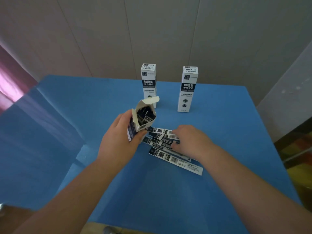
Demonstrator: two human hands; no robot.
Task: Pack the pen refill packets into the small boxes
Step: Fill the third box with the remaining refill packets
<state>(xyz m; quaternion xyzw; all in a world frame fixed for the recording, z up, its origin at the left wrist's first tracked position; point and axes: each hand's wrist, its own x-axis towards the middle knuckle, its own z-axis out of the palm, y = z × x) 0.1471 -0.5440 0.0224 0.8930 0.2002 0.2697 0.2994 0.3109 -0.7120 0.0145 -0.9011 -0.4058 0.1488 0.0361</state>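
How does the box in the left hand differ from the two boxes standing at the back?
The held box is open, flap up, with packets showing inside; the back boxes are closed. The held box is tilted in the left hand; the back boxes stand upright on the table, untouched. All share the same white-and-dark printing.

Probably a plain indoor room: bare panelled walls [152, 31] behind a blue table [236, 132].

Two closed boxes [148, 85] [188, 89] are standing side by side at the desk's [236, 132] far side. Nearer, an open box [141, 119] is sitting left of the loose packets [168, 146] lying on the desk.
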